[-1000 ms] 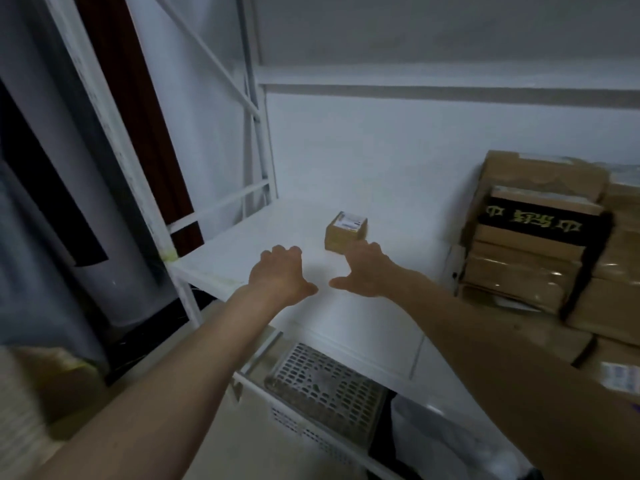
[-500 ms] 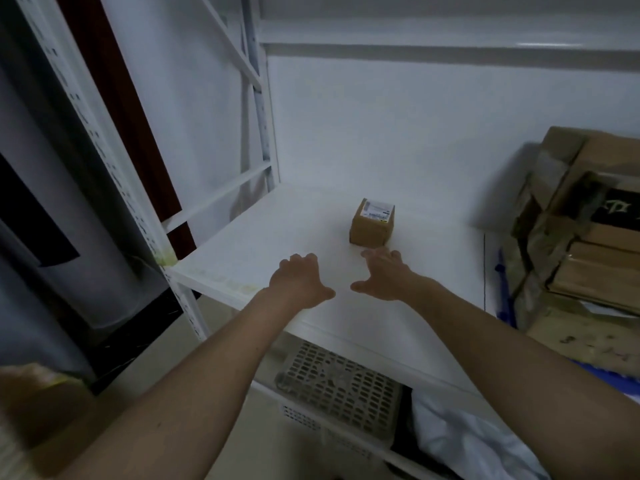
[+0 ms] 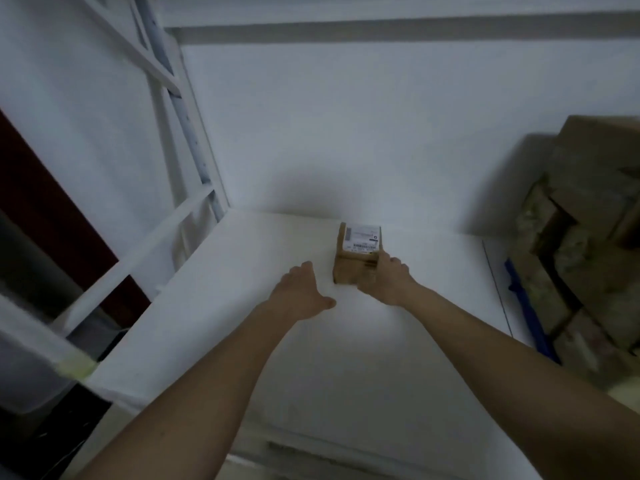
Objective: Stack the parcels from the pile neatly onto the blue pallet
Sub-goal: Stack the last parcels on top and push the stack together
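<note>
A small brown cardboard parcel with a white label on top stands on the white shelf board, near the back wall. My right hand holds its right front corner, fingers along the right side and thumb across the front face. My left hand hovers open just left of the parcel, a small gap from it, thumb pointing right. At the right, a strip of the blue pallet shows under a stack of brown parcels.
White metal rack posts and cross braces rise at the left of the shelf. The white wall closes the back. A dark gap and grey shapes lie beyond the rack at the lower left.
Both hands moved forward to the small parcel. My right hand, which was short of it and open, now holds its right front corner; the left came up beside it.
</note>
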A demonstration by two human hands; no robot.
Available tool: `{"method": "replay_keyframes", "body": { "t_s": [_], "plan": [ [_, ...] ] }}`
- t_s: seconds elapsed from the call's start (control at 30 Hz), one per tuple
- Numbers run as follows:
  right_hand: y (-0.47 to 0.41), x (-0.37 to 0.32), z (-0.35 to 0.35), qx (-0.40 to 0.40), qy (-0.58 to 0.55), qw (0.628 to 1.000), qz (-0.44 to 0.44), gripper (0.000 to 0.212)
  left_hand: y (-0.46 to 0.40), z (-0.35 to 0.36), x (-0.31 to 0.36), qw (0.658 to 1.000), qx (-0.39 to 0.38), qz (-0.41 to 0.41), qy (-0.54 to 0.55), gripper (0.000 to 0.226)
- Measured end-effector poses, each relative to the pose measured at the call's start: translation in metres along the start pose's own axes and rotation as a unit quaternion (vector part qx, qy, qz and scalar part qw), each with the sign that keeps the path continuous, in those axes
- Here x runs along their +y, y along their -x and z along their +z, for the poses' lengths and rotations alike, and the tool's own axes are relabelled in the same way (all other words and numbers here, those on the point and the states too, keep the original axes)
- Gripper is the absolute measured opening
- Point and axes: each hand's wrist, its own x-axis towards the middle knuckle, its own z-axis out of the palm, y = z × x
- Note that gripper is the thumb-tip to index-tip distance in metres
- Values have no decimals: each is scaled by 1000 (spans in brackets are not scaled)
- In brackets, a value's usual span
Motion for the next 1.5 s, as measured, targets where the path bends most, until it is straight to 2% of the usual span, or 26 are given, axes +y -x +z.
{"method": "replay_keyframes", "body": {
  "t_s": [0.13,0.3,0.43,0.53,0.63,0.8,0.9,1.1,1.27,1.5],
  "plan": [
    [-26,3,-1,2,-74,997,33,79,-36,5,4,999,-24,24,32,102],
    [-40,-4,2,-20,-220,975,28,83,-69,6,9,987,-52,51,142,93],
    [-40,-6,5,-11,-208,978,30,79,-77,4,16,964,-79,103,231,65],
    [-38,-7,7,0,-203,977,60,79,-73,5,21,948,-109,138,267,76],
    [-30,-14,3,26,-195,976,90,77,-66,-2,22,949,-97,146,261,73],
    [-5,-30,-17,116,-177,972,105,50,-55,-21,30,952,-53,203,221,56],
    [17,-35,-33,165,-178,963,118,44,-43,-31,38,947,-35,240,212,59],
    [70,-31,-47,215,-169,950,153,49,-18,-41,53,939,-15,290,187,52],
    [120,-16,-56,236,-159,940,190,48,15,-30,69,932,-31,322,161,48],
    [196,15,-63,210,-136,941,227,67,72,-1,97,926,-74,357,96,37]
  ]
}}
